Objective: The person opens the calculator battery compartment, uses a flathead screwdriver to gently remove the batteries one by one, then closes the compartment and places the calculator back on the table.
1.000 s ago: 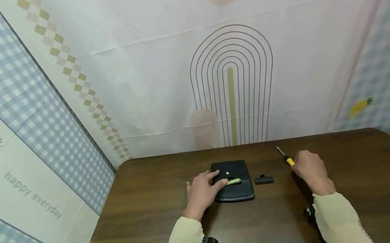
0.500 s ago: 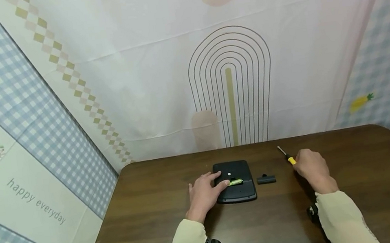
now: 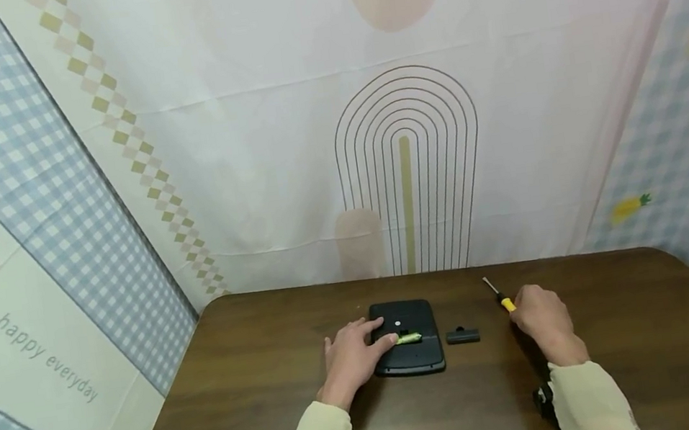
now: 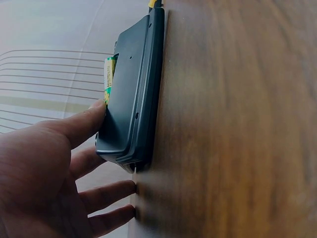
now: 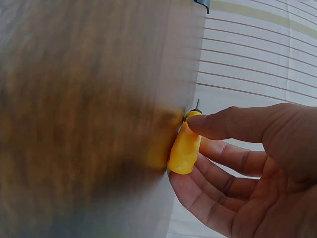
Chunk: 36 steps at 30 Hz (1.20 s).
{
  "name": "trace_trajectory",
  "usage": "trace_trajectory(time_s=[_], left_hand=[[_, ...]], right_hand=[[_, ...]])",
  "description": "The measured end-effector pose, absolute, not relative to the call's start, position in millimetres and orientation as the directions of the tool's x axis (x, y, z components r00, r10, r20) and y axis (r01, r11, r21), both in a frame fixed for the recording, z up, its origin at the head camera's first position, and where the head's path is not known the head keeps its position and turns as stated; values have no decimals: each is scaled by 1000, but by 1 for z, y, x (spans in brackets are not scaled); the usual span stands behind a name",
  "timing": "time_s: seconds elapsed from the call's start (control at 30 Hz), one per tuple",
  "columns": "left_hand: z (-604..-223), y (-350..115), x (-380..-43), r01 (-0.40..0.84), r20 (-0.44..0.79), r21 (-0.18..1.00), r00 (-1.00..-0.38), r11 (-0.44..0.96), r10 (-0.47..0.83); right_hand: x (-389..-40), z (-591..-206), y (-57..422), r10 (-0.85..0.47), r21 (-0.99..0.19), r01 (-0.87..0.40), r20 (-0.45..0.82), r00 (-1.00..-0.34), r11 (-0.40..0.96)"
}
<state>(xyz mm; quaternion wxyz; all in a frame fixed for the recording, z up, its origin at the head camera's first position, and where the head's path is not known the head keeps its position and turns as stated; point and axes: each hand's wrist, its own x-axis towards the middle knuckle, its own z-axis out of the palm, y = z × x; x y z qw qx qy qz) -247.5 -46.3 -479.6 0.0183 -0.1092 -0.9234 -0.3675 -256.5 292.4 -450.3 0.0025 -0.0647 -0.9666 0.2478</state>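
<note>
A flat black device [image 3: 411, 360] lies on the table with its battery slot uncovered. In the slot sits a green AA-type battery [image 3: 410, 338]. My left hand [image 3: 350, 358] rests at the device's left side, its fingers mostly straight. The left thumb [image 4: 91, 119] touches the battery's near end in the left wrist view. To the right, my right hand [image 3: 542, 317] holds a screwdriver by its yellow handle [image 5: 185, 148], between thumb and fingers. The handle lies close against the tabletop, and the metal shaft [image 3: 490, 285] points toward the back edge.
A small black battery cover [image 3: 463, 337] lies between the device and the screwdriver. The brown wooden table [image 3: 247, 417] ends at a patterned cloth backdrop [image 3: 262, 182] behind. Blue checked cloth [image 3: 50, 159] hangs at the left side.
The head view has shifted slightly, so the table sits lower in the picture. Both hands keep their places at the device and the screwdriver.
</note>
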Motion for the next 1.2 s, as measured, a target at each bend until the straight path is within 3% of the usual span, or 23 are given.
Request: trace_trajectory(time_s=[0.63, 1.2], left_hand=[[-481, -46, -249, 210, 111, 665, -977, 717, 184], [-481, -46, -248, 216, 117, 676, -975, 705, 187]], right_hand=[[-255, -452, 289, 161, -490, 124, 35, -986, 863], [-258, -442, 262, -13, -489, -90, 158, -987, 868]])
